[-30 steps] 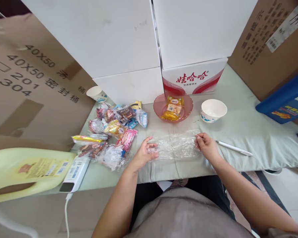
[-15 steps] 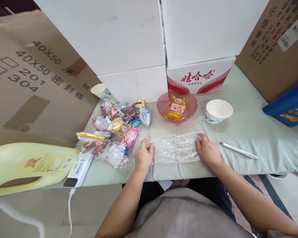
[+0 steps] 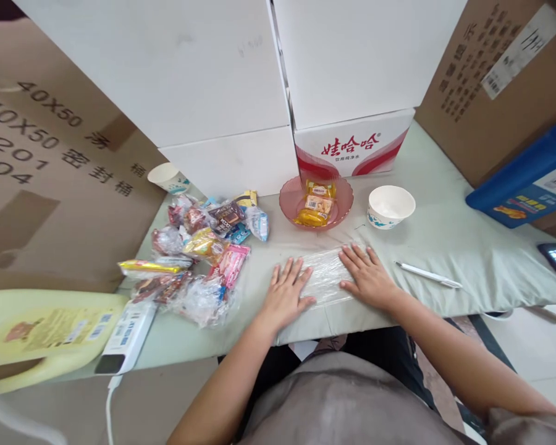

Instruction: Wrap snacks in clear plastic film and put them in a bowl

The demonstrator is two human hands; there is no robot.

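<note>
A clear, crinkled plastic bag [image 3: 327, 278] lies flat on the cloth-covered table in front of me. My left hand [image 3: 287, 293] rests palm down on its left end, fingers spread. On the right end, my right hand [image 3: 366, 275] is also flat with its fingers apart. Beyond the bag stands a pink glass bowl [image 3: 287, 207] holding a few wrapped snacks [image 3: 318, 204]. A white paper cup [image 3: 391, 207] is right of the bowl, and a white pen [image 3: 429, 275] lies beside my right hand.
To the left is a pile of packaged snacks [image 3: 204, 241], with another paper cup [image 3: 169, 178] behind it. A yellow jug [image 3: 50, 327] and a white power strip [image 3: 128, 334] lie at the left edge. White boxes [image 3: 231, 164] rise behind; a blue bottle [image 3: 528, 185] is at right.
Both hands have gone from pinching the bag's two ends to lying flat on it with fingers spread, closer together. The camera view has shifted to the right.
</note>
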